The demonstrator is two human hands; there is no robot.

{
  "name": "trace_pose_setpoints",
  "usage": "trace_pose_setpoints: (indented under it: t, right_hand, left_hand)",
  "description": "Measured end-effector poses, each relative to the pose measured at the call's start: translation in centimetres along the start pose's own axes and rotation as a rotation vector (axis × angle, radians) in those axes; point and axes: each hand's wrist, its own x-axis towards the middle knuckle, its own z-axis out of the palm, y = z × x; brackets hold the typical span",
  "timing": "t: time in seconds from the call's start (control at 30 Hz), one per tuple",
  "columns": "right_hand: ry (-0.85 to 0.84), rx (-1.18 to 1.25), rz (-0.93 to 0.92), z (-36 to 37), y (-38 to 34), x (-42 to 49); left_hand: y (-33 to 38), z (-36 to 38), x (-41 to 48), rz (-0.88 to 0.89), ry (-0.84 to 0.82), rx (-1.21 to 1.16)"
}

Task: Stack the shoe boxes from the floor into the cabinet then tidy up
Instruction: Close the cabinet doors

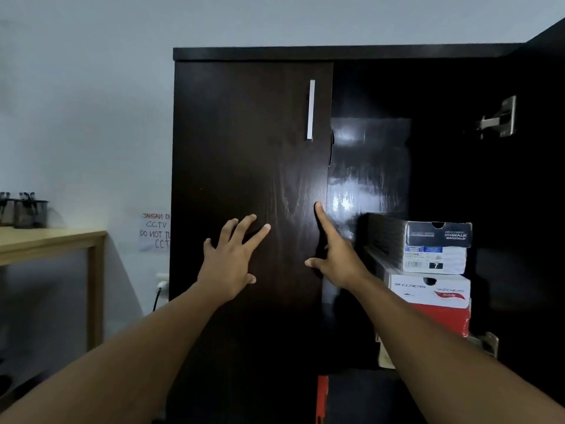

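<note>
Forearms, two of them, reach forward to the dark cabinet (336,53) in the head view. The left hand (232,258) lies flat on the closed left door (244,148), fingers spread, holding nothing. The right hand (334,258) rests at that door's free edge, index finger straight up and thumb out, its other fingers hidden. Inside the open right half, one dark shoe box (437,237) sits on one white-and-red shoe box (428,298), two in all. Two mesh pots (30,214) stand on the table (46,243) at left.
</note>
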Motion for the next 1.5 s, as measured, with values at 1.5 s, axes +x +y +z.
trace_pose_setpoints:
  t: [1.5]
  right_hand:
    - [0.506, 0.505, 0.202, -30.0, -4.6, -30.9]
  left_hand:
    - [38.4, -26.7, -7.1, 0.581, 0.262, -0.353]
